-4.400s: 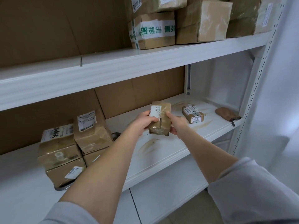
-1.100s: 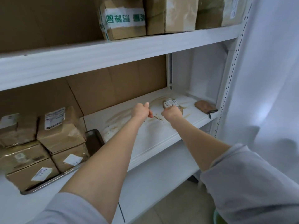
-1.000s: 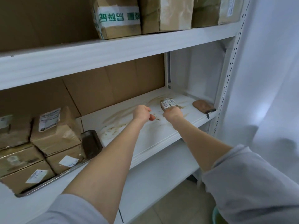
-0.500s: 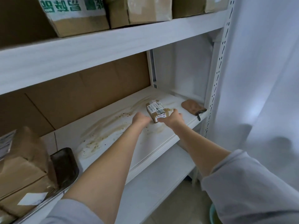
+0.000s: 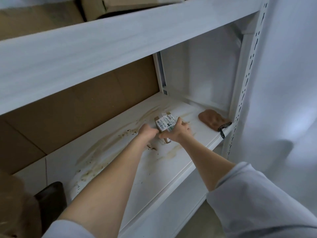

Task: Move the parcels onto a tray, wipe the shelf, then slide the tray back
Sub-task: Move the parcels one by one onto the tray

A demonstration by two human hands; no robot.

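Toward the right end of the stained shelf [image 5: 154, 170], your two hands are closed around one small parcel [image 5: 163, 125], the left hand [image 5: 147, 133] on its near-left side and the right hand [image 5: 178, 133] wrapped over its right edge and front. Whether it is lifted clear or still touching the shelf cannot be told; your hands hide its underside.

It looks like a taped cardboard box with white labels on top, so expect it to be stiff and light, with a slick taped skin. Its flat opposite sides are the sound places to hold; press there, not on the labels, and it should not crush or slip.

Counted: one parcel in your hands and none other loose on this shelf level. At the lower left, a dark tray [image 5: 51, 196] shows one corner, with a blurred brown parcel [image 5: 15, 203] in front of it; how many sit there cannot be told. Boxes [image 5: 96, 7] on the upper shelf are cut off by the frame, so count at least two. One brown cloth [image 5: 212, 120] lies near the right post, well apart from your hands, likely meant for the wiping. Brown smears and specks run across the shelf between tray and parcel.
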